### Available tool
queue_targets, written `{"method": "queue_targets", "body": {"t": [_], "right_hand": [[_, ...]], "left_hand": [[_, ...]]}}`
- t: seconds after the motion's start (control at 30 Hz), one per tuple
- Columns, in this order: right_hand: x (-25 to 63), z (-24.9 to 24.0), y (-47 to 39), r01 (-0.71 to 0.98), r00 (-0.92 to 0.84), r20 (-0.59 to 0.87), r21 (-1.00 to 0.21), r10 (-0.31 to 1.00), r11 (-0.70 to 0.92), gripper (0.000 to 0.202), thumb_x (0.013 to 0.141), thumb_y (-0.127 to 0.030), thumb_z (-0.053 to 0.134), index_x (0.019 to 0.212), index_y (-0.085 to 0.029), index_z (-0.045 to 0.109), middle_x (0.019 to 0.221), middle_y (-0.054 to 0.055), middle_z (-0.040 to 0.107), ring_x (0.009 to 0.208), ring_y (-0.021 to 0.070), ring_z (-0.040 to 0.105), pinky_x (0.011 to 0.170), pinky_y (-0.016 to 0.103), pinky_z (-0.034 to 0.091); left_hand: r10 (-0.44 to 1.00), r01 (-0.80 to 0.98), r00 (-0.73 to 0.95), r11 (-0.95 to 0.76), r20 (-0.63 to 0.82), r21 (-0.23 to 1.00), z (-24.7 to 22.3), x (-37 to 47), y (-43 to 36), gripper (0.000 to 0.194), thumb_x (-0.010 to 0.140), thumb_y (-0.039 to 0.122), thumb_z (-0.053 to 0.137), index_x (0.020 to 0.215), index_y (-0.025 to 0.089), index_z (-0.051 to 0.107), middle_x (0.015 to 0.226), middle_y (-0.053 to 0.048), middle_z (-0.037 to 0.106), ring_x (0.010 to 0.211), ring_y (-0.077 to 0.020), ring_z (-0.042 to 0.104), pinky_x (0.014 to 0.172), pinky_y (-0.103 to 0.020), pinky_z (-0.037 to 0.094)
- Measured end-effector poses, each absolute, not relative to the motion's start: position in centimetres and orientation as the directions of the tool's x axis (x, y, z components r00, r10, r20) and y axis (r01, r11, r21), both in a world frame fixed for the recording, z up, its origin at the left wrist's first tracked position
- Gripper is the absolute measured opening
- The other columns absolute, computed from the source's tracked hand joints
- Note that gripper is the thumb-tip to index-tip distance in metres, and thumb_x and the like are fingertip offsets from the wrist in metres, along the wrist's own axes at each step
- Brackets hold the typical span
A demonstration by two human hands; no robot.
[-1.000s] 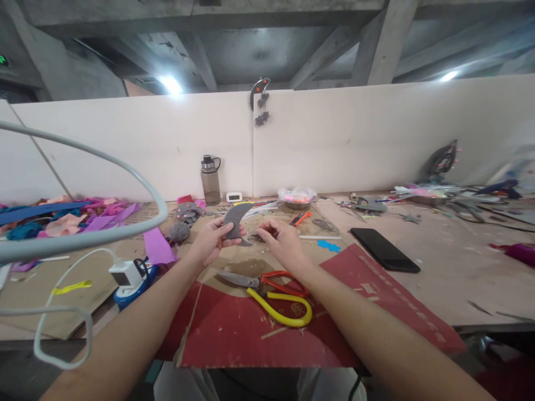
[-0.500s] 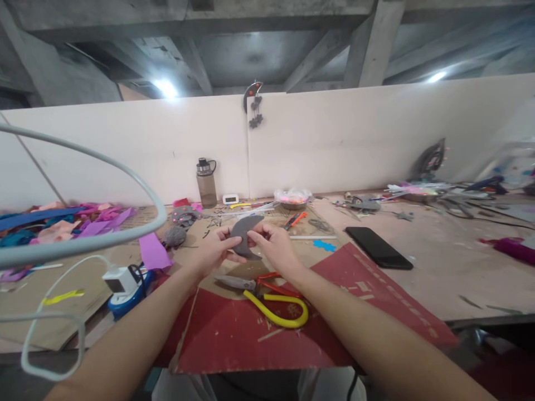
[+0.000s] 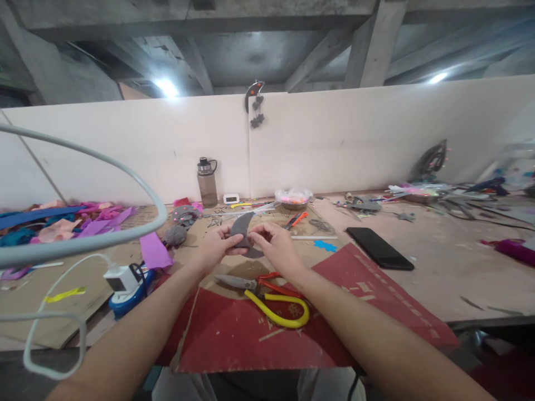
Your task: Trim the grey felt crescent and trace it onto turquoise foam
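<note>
1. Grey crescent (image 3: pixel 240 224) is in the left grip (image 3: pixel 215 245), raised over the tabletop (image 3: pixel 451 245), hollow side facing the right grip (image 3: pixel 276 245).
2. Left grip: pinching the crescent by its outer side, thumb on the near face, other fingers mostly hidden.
3. Right grip: fingertips drawn in at the crescent's inner edge. Can't tell if they pinch that edge or something small; contact hidden.
4. Progress: outline looks fully cut, both horns formed. No dots or hangings on the visible part of the face. Fingers cover the middle, so what's left on it can't be read from here. Scissors (image 3: pixel 251 284) lie nearer the body than both grips, in neither.
5. Surface: red cardboard (image 3: pixel 234 340) under the scissors, bodyward of both grips. Right of right grip: blue cutout (image 3: pixel 325 245), then phone (image 3: pixel 379 249). Beyond right grip: orange cutter (image 3: pixel 297 220), bowl (image 3: pixel 295 205) with plastic over it. Left of left grip: yarn ball (image 3: pixel 175 235), purple sheet (image 3: pixel 154 250). Beyond left grip: bottle (image 3: pixel 208 186), small white clock (image 3: pixel 230 199).
6. Room: white partition (image 3: pixel 334 139) beyond both grips, dotted crescent ornament (image 3: pixel 253 96) hanging at its top; bare concrete ceiling (image 3: pixel 251 53) overhead, lights on.
</note>
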State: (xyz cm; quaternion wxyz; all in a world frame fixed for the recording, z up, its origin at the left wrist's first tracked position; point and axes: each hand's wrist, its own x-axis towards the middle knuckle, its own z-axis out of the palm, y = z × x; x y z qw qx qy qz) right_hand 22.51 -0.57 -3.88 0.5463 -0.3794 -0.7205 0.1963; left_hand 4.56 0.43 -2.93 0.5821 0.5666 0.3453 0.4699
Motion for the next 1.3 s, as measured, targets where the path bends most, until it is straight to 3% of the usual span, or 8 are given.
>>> {"method": "queue_targets", "body": {"t": [0.3,0.53,0.63,0.73,0.97,1.17,1.3], "right_hand": [[22.7,-4.0,-0.6,0.540,-0.181,0.793,-0.415,0.582,0.732,0.003,0.085,-0.019,0.060,0.084,-0.021,0.061,0.085,0.005,0.064,0.087,0.0204,0.056,0.080,0.033,0.043],[22.7,-3.7,-0.8,0.719,-0.289,0.801,-0.181,0.524,0.672,0.010,0.086,-0.019,0.059,0.076,-0.020,0.059,0.084,0.006,0.064,0.085,0.0211,0.054,0.080,0.035,0.038],[22.5,-3.5,-0.9,0.749,-0.315,0.794,-0.129,0.520,0.650,0.011,0.085,-0.017,0.057,0.075,-0.020,0.058,0.081,0.006,0.063,0.083,0.0216,0.054,0.077,0.036,0.036],[22.2,-3.6,-0.9,0.718,-0.289,0.792,-0.192,0.537,0.669,0.008,0.082,-0.015,0.057,0.075,-0.019,0.057,0.079,0.006,0.062,0.082,0.0208,0.054,0.076,0.034,0.037],[21.6,-3.9,-1.0,0.484,-0.201,0.744,-0.490,0.638,0.725,0.006,0.078,-0.016,0.054,0.075,-0.021,0.054,0.073,0.001,0.058,0.072,0.0159,0.052,0.068,0.029,0.041],[22.1,-2.9,-2.2,0.195,-0.184,0.675,-0.687,0.714,0.700,0.016,0.084,-0.032,0.054,0.073,-0.021,0.050,0.067,-0.002,0.050,0.061,0.0119,0.044,0.058,0.025,0.038],[22.9,-2.3,-2.9,0.033,-0.282,0.626,-0.751,0.727,0.660,0.023,0.087,-0.042,0.050,0.077,-0.021,0.049,0.069,-0.002,0.048,0.062,0.0119,0.044,0.059,0.024,0.038]], "left_hand": [[0.943,-0.166,0.319,-0.041,0.093,0.985,-2.8,4.9,0.3,0.028,0.066,0.025,0.081,0.088,0.012,0.071,0.090,-0.008,0.071,0.077,-0.0160,0.067,0.069,-0.025,0.058],[0.944,0.001,0.305,-0.134,0.127,0.991,-2.8,5.0,-0.2,0.024,0.068,0.032,0.077,0.080,0.012,0.072,0.073,-0.005,0.068,0.060,-0.0137,0.061,0.046,-0.021,0.051],[0.955,0.007,0.264,-0.142,0.135,0.990,-2.6,5.4,-0.5,0.025,0.067,0.034,0.078,0.076,0.012,0.071,0.068,-0.004,0.066,0.056,-0.0124,0.059,0.043,-0.020,0.050],[0.973,-0.020,0.194,-0.121,0.123,0.992,-2.5,5.8,-0.5,0.025,0.064,0.033,0.080,0.070,0.011,0.069,0.067,-0.003,0.065,0.056,-0.0118,0.059,0.049,-0.021,0.052],[0.988,-0.091,0.082,-0.121,0.128,0.988,-2.9,5.2,0.4,0.023,0.063,0.029,0.080,0.066,0.012,0.065,0.066,-0.002,0.066,0.057,-0.0123,0.061,0.055,-0.026,0.057],[0.995,-0.187,-0.029,-0.097,0.093,0.977,-3.1,3.4,1.8,0.018,0.067,0.023,0.076,0.074,0.011,0.065,0.074,-0.008,0.071,0.064,-0.0149,0.066,0.051,-0.022,0.055],[0.989,-0.229,-0.115,-0.119,0.094,0.966,-2.9,2.2,2.5,0.018,0.069,0.024,0.074,0.079,0.012,0.064,0.075,-0.007,0.071,0.061,-0.0134,0.066,0.047,-0.019,0.053]]}}
